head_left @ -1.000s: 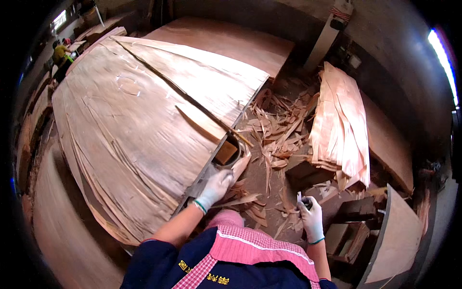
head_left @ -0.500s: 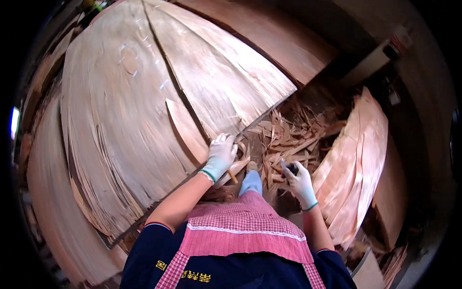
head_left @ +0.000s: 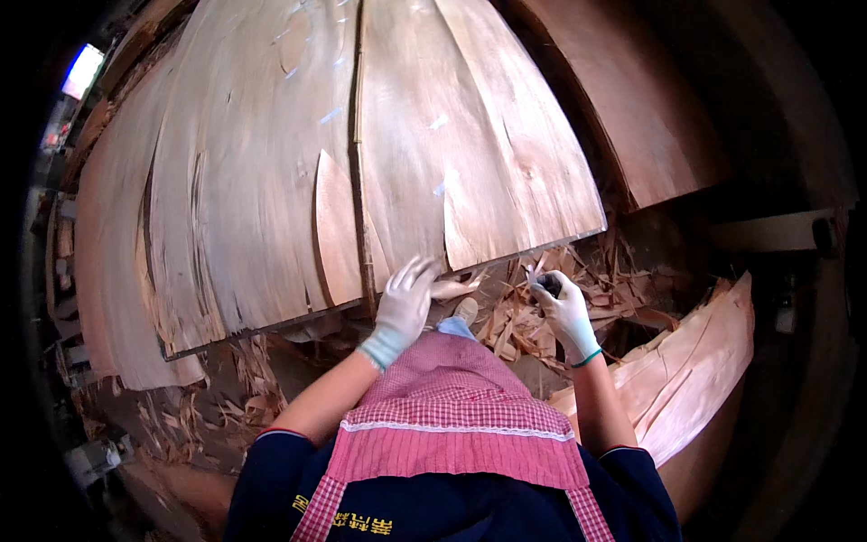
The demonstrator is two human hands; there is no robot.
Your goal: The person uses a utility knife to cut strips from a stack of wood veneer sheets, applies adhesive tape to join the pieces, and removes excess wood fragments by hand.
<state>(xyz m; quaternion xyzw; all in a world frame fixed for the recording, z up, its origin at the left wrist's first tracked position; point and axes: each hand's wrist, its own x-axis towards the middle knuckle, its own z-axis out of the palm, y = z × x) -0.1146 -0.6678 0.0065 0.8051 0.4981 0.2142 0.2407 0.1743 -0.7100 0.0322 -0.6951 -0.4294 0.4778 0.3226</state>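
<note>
My left hand (head_left: 405, 298), in a white glove with a green cuff, lies at the near edge of a large pale wood veneer sheet (head_left: 253, 199). Its fingers are stretched out, slightly blurred. A curled strip of veneer (head_left: 456, 287) shows beside the fingertips; whether they touch it I cannot tell. My gloved right hand (head_left: 571, 316) is closed around a small knife (head_left: 547, 285) with a black grip, its thin blade pointing up and away, just off the sheet's near edge. A dark gap runs lengthwise through the sheet, with a pointed veneer piece (head_left: 336, 235) to its left.
Veneer scraps (head_left: 524, 325) litter the floor beyond my lap and to the right. A bundle of pinkish veneer (head_left: 691, 370) lies on the right. Another brown sheet (head_left: 632, 108) stretches along the far right. A lit screen (head_left: 83, 72) glows at the far left.
The view has turned, so the sheet's near edge now runs more nearly across in front of me. My left hand has shifted a little along that edge; the right still holds the knife.
</note>
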